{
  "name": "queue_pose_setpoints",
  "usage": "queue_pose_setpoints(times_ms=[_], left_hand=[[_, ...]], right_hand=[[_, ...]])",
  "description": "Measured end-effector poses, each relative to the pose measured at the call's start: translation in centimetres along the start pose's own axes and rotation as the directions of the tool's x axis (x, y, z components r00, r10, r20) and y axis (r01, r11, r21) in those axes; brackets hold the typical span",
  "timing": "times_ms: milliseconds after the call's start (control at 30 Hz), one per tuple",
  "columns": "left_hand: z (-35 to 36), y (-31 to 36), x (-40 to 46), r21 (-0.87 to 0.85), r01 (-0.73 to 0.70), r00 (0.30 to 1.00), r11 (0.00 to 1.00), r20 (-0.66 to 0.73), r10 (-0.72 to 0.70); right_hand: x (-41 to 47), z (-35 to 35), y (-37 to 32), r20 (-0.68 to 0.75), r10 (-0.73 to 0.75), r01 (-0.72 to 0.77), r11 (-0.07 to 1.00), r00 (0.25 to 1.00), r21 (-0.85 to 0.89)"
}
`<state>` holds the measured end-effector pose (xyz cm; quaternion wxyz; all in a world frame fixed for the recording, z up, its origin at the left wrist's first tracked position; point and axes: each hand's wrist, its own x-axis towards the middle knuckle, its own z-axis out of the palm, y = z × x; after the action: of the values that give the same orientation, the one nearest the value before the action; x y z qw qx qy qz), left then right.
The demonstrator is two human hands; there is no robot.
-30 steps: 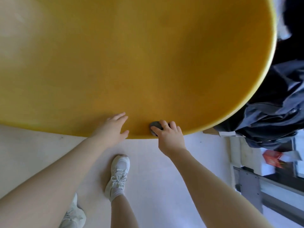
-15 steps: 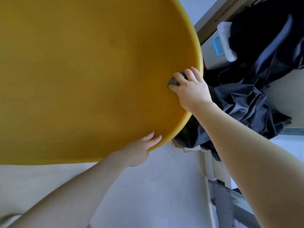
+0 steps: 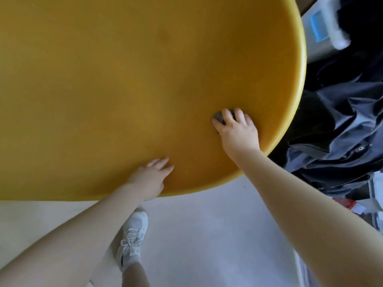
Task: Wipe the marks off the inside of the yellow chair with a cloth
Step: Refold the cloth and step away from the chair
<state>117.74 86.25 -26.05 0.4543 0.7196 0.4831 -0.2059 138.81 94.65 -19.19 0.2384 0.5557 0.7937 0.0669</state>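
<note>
The yellow chair (image 3: 128, 83) fills the upper part of the head view as a wide, curved shell with a rounded rim on the right and at the bottom. My right hand (image 3: 236, 130) presses a small grey cloth (image 3: 219, 116) onto the inner surface, a little inside the right rim; most of the cloth is hidden under my fingers. My left hand (image 3: 150, 178) lies flat on the shell near its lower rim, fingers spread, holding nothing. No marks show clearly on the yellow surface.
Dark crumpled fabric (image 3: 335, 125) is piled right of the chair, touching its rim. A grey container with a blue label (image 3: 319, 32) stands at the upper right. A white sneaker (image 3: 132, 239) stands on the pale floor (image 3: 207, 235) below the rim.
My right hand has slid the cloth from the right rim inward and lower on the shell. My left hand has moved up onto the shell, and the view has tipped down, showing the sneaker again.
</note>
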Motion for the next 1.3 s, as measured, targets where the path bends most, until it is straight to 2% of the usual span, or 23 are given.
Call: queue_pose_setpoints(times_ms=[100, 200, 300, 333, 367, 400, 433, 467, 500, 567, 600, 667, 733, 800, 900, 1000, 1167, 1233, 1300], left_hand=[[-0.1, -2.1, 0.4, 0.050, 0.086, 0.994, 0.995, -0.074, -0.082], [0.3, -3.4, 0.6, -0.083, 0.154, 0.976, 0.985, -0.142, -0.165], [-0.2, -4.1, -0.4, -0.179, 0.162, 0.980, 0.970, -0.089, -0.180], [-0.7, -4.2, -1.0, -0.163, 0.167, 0.979, 0.972, -0.088, -0.183], [-1.3, -4.3, -1.9, -0.137, 0.175, 0.977, 0.975, -0.095, -0.189], [-2.0, -4.3, -2.8, -0.123, 0.180, 0.975, 0.976, -0.112, -0.193], [-2.8, -4.3, -3.9, -0.140, 0.172, 0.972, 0.975, -0.136, -0.191], [-3.7, -4.2, -5.1, -0.194, 0.146, 0.970, 0.970, -0.165, -0.179], [-4.9, -4.0, -6.4, -0.266, 0.103, 0.967, 0.958, -0.198, -0.159], [-7.6, -3.2, -9.3, -0.407, 0.021, 0.961, 0.913, -0.245, -0.132], [-8.9, -2.7, -10.8, -0.474, 0.003, 0.958, 0.880, -0.250, -0.138], [-11.6, -1.5, -14.2, -0.587, -0.008, 0.960, 0.810, -0.231, -0.158], [-13.8, 0.1, -18.2, -0.616, -0.026, 0.968, 0.788, -0.211, -0.133], [-15.7, 1.6, -22.1, -0.654, -0.090, 0.961, 0.751, -0.256, -0.107], [-17.3, 2.9, -27.5, -0.731, -0.175, 0.932, 0.659, -0.339, -0.128], [-17.3, 2.3, -31.8, -0.780, -0.155, 0.899, 0.607, -0.366, -0.241], [-16.4, -0.2, -37.0, -0.769, -0.124, 0.843, 0.627, -0.416, -0.343], [-15.4, -1.0, -38.9, -0.782, -0.163, 0.826, 0.602, -0.442, -0.351], [-14.3, -1.5, -41.0, -0.807, -0.215, 0.817, 0.550, -0.457, -0.350]], right_hand=[[2.4, 0.3, -0.8, 0.041, 0.103, -0.104, 0.994, 0.994, 0.033], [1.0, 2.4, -4.9, 0.022, 0.130, -0.131, 0.988, 0.991, 0.078], [-2.5, 3.0, -9.7, 0.060, 0.027, -0.046, 0.940, 0.998, 0.338], [-3.2, 2.7, -10.9, 0.117, -0.007, -0.053, 0.866, 0.993, 0.497], [-3.5, 1.8, -11.6, 0.219, -0.045, -0.115, 0.739, 0.975, 0.664], [-3.8, 0.4, -12.1, 0.349, -0.102, -0.243, 0.539, 0.931, 0.806], [-3.9, -1.3, -12.0, 0.449, -0.123, -0.399, 0.299, 0.885, 0.867], [-3.9, -3.1, -11.6, 0.502, -0.098, -0.493, 0.103, 0.859, 0.864], [-3.9, -5.0, -11.0, 0.525, -0.056, -0.527, -0.034, 0.849, 0.849], [-4.4, -8.8, -9.5, 0.516, -0.021, -0.507, -0.219, 0.857, 0.834], [-4.8, -10.7, -8.9, 0.510, -0.033, -0.500, -0.262, 0.860, 0.826], [-5.6, -14.9, -8.3, 0.518, -0.065, -0.516, -0.260, 0.853, 0.816], [-6.7, -18.9, -8.1, 0.539, -0.042, -0.533, -0.234, 0.841, 0.813], [-7.5, -22.7, -8.3, 0.528, -0.012, -0.514, -0.250, 0.849, 0.820], [-8.6, -28.0, -9.2, 0.483, -0.070, -0.482, -0.277, 0.873, 0.831], [-9.3, -31.9, -10.7, 0.437, -0.178, -0.464, -0.160, 0.882, 0.871], [-10.0, -36.3, -13.7, 0.321, -0.330, -0.319, 0.063, 0.887, 0.946], [-10.5, -37.6, -14.7, 0.251, -0.322, -0.233, 0.095, 0.913, 0.968], [-11.0, -38.8, -15.7, 0.199, -0.334, -0.182, 0.081, 0.921, 0.980]])
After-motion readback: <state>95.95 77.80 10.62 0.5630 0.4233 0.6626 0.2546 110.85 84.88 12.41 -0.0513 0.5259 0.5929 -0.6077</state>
